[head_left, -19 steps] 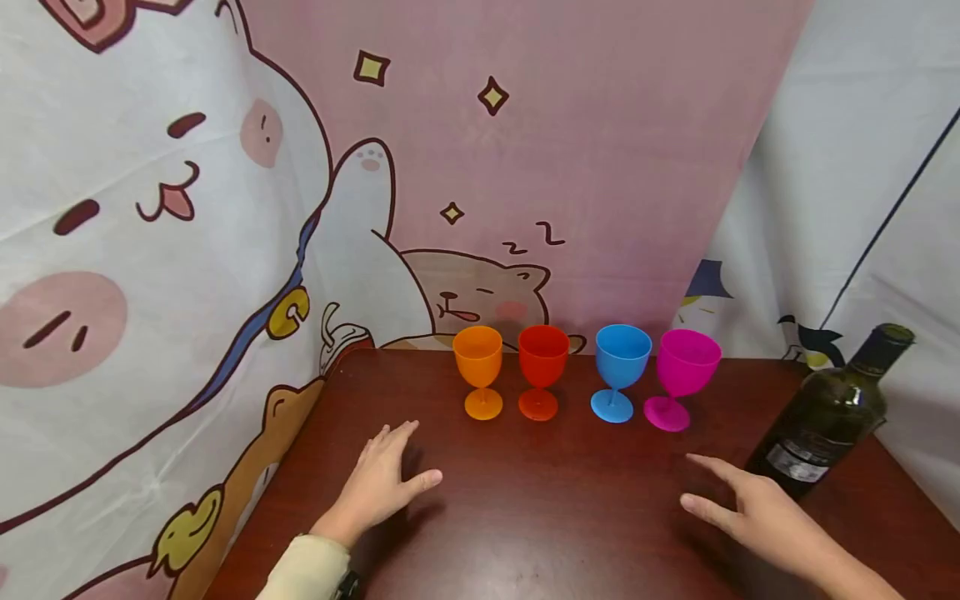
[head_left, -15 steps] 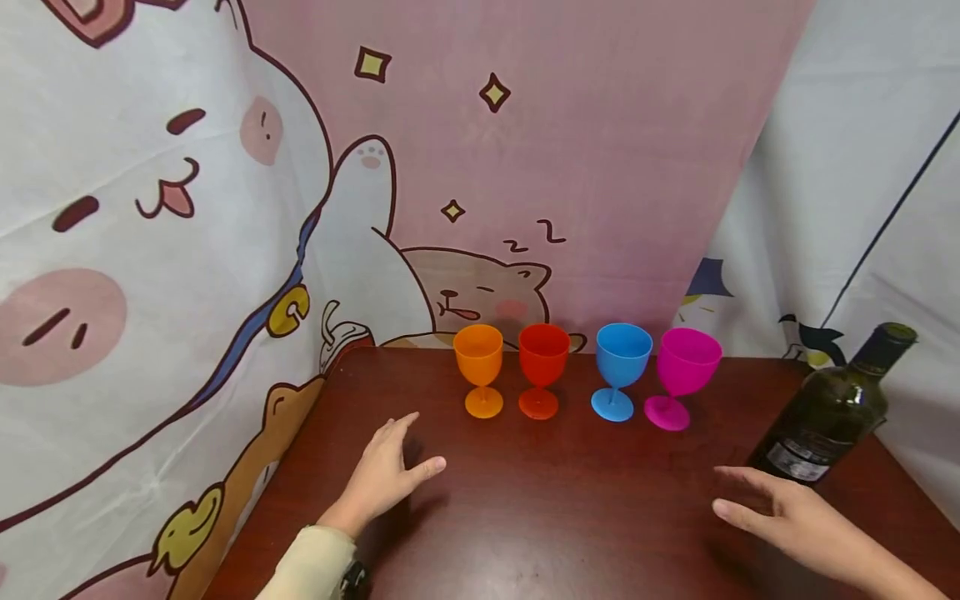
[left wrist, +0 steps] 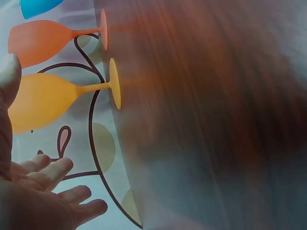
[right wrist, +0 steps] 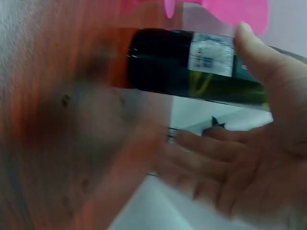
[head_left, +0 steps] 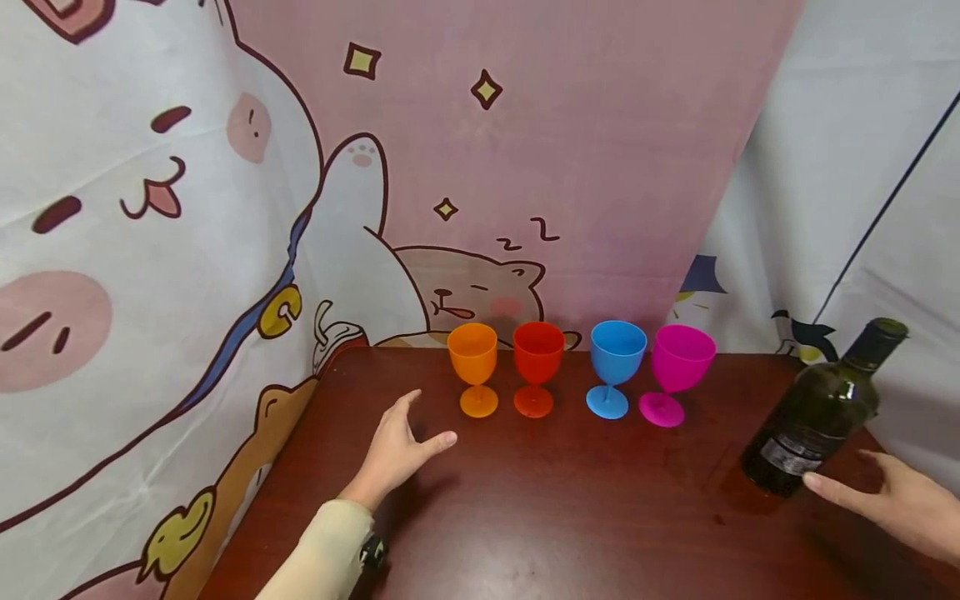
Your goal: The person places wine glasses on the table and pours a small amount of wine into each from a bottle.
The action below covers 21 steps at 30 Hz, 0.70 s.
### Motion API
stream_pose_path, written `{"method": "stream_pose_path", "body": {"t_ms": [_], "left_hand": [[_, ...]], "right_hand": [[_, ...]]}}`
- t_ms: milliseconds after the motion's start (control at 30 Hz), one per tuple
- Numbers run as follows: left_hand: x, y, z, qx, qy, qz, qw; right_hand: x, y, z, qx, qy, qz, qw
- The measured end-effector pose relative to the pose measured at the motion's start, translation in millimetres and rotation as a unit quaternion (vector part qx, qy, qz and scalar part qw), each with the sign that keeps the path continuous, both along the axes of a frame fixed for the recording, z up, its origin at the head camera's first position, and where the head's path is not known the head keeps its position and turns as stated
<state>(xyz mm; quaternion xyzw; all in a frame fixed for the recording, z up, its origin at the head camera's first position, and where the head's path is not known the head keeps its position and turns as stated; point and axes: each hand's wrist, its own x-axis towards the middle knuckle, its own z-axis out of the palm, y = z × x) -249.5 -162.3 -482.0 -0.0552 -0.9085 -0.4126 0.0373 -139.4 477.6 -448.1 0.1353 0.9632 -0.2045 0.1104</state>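
Observation:
A dark green wine bottle [head_left: 806, 429] with a pale label stands upright on the right part of the table. My right hand [head_left: 896, 500] is at its right side, fingers spread and thumb close to the label; whether the thumb touches the glass I cannot tell. In the right wrist view the bottle [right wrist: 163, 62] lies between the thumb and the other fingers, which are not curled round it. My left hand [head_left: 393, 454] hovers over the table's left part with fingers extended, holding nothing. Nearest to it is an orange goblet [head_left: 473, 354].
Along the back of the brown table [head_left: 540, 508] stand a red goblet [head_left: 537, 354], a blue goblet [head_left: 617, 354] and a magenta goblet [head_left: 681, 358], in line with the orange one. A cartoon-printed cloth [head_left: 585, 150] hangs behind and at the left.
My right hand has moved right, from the front left of the bottle to its right side. The left hand has shifted slightly forward and right. The goblets stay in place.

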Motion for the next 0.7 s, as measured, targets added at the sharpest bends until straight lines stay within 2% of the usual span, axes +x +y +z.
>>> {"method": "stream_pose_path", "body": {"t_ms": [33, 67, 100, 200, 267, 333, 467, 600, 700], "left_hand": [[-2.3, 2.3, 0.4, 0.007, -0.002, -0.001, 1.0000], [-4.6, 4.6, 1.0, 0.015, -0.005, -0.001, 0.9999], [-6.9, 7.3, 1.5, 0.022, -0.007, -0.002, 0.9997], [-14.7, 17.3, 3.9, 0.047, -0.007, -0.004, 0.9989], [-21.4, 24.7, 6.8, 0.067, 0.003, -0.004, 0.9977], [-29.6, 32.5, 10.6, 0.086, 0.019, -0.003, 0.9962], [-45.4, 46.1, 20.6, 0.107, 0.050, 0.005, 0.9930], [-56.2, 56.9, 28.9, 0.095, 0.075, 0.018, 0.9925], [-61.5, 63.0, 32.5, 0.080, 0.089, 0.030, 0.9923]], "right_hand": [[-2.5, -1, -2.1, -0.019, 0.051, -0.001, 0.9985], [-5.5, -1, -4.5, -0.041, 0.110, 0.000, 0.9931], [-8.3, -3, -6.5, -0.068, 0.170, 0.007, 0.9830], [-16.3, -9, -11.8, -0.136, 0.312, 0.030, 0.9397], [-20.9, -13, -11.8, -0.159, 0.363, 0.032, 0.9177], [-23.8, -18, -10.8, -0.152, 0.389, 0.019, 0.9083], [-30.2, -26, -9.9, -0.124, 0.418, -0.011, 0.9000], [-32.1, -30, -10.4, -0.131, 0.426, -0.016, 0.8951], [-30.6, -31, -10.2, -0.136, 0.424, -0.021, 0.8953]]}}
